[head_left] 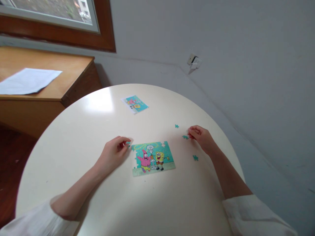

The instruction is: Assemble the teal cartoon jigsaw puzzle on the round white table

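Note:
A cartoon jigsaw puzzle (153,158) lies nearly whole on the round cream table (98,131), with small gaps along its top and left edges. My left hand (115,151) rests at the puzzle's upper left corner, fingers curled round a teal piece (128,143). My right hand (201,136) is off to the puzzle's right, fingertips pinched on another teal piece (185,137) lying on the table. Two more loose teal pieces lie near it, one farther back (176,126) and one closer to me (195,157).
A small reference picture card (134,104) lies at the table's far side. A wooden desk (46,88) with a white sheet of paper (27,80) stands to the left under a window. A grey wall runs close behind and to the right of the table.

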Demonstrator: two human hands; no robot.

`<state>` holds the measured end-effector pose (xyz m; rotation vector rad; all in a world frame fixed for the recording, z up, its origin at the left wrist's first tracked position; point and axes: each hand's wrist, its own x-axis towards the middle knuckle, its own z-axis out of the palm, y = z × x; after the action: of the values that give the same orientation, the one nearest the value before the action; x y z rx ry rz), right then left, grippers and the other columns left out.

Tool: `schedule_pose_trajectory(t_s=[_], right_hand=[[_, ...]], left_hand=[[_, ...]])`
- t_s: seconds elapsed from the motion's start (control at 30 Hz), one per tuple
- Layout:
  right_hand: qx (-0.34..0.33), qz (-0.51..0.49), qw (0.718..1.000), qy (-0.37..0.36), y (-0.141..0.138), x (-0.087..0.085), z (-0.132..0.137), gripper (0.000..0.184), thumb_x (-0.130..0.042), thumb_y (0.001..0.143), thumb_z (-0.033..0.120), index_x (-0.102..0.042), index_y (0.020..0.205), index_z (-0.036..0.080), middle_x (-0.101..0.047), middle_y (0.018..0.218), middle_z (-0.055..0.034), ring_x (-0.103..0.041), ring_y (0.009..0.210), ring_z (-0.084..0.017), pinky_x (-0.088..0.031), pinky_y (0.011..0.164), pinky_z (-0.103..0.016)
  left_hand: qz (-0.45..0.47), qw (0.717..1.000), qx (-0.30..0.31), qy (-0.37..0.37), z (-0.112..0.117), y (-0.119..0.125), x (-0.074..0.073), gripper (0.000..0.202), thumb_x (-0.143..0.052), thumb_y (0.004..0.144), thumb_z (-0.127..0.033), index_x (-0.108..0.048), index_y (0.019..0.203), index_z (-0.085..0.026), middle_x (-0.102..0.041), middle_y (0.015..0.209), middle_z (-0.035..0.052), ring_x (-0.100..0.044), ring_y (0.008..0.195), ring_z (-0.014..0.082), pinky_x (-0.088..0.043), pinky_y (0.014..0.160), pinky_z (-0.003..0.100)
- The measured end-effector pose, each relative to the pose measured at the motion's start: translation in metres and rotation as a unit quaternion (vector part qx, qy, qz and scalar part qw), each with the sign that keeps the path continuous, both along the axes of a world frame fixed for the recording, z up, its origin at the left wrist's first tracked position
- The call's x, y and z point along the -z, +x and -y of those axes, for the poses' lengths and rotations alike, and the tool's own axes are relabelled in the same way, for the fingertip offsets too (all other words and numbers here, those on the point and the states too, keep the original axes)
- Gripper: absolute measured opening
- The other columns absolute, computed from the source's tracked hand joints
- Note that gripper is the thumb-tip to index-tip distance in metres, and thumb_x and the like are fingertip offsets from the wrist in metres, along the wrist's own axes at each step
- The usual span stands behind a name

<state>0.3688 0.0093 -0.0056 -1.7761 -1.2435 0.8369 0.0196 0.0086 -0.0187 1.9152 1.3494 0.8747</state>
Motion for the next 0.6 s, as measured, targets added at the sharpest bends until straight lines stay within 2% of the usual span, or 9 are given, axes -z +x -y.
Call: schedule_pose_trajectory(t_s=[0.1,0.3,0.43,0.6], right_hand=[[-0.011,0.017,1.000,-0.024,0.0088,0.0021,0.0049,0.038,-0.062,0.062,0.054,-0.054,0.074,0.019,-0.061,0.068,-0.0042,-0.056,0.061,-0.015,-0.047,0.056,-0.029],[-0.083,0.066,0.994,-0.021,0.0121,0.0027,0.0102,0.035,-0.066,0.062,0.046,-0.061,0.079,0.016,-0.066,0.079,-0.0077,-0.060,0.075,-0.019,-0.049,0.071,-0.034],[-0.097,0.094,0.991,-0.015,0.0128,0.0070,0.0061,0.038,-0.069,0.057,0.042,-0.064,0.082,0.015,-0.063,0.074,-0.0058,-0.058,0.067,-0.016,-0.049,0.065,-0.032],[-0.107,0.176,0.978,-0.004,0.0120,0.0087,0.0040,0.025,-0.065,0.061,0.035,-0.065,0.076,0.015,-0.060,0.068,-0.0039,-0.054,0.062,-0.015,-0.046,0.059,-0.029]], left_hand=[[0.002,1.000,0.000,-0.002,0.0001,-0.0004,-0.0005,0.024,-0.047,0.076,-0.029,-0.065,0.086,-0.016,-0.065,0.080,0.0053,-0.053,0.062,0.0132,-0.041,0.057,0.024],[0.006,1.000,0.001,-0.001,0.0001,0.0000,-0.0026,0.025,-0.048,0.074,-0.029,-0.065,0.086,-0.016,-0.067,0.081,0.0063,-0.054,0.063,0.0139,-0.041,0.057,0.024],[0.006,1.000,0.000,-0.001,0.0002,0.0008,-0.0041,0.024,-0.048,0.073,-0.029,-0.065,0.085,-0.016,-0.066,0.079,0.0054,-0.053,0.061,0.0133,-0.041,0.056,0.024],[0.003,1.000,-0.002,0.000,0.0004,0.0008,-0.0041,0.025,-0.047,0.073,-0.029,-0.065,0.085,-0.016,-0.066,0.078,0.0053,-0.052,0.060,0.0129,-0.041,0.056,0.024]])
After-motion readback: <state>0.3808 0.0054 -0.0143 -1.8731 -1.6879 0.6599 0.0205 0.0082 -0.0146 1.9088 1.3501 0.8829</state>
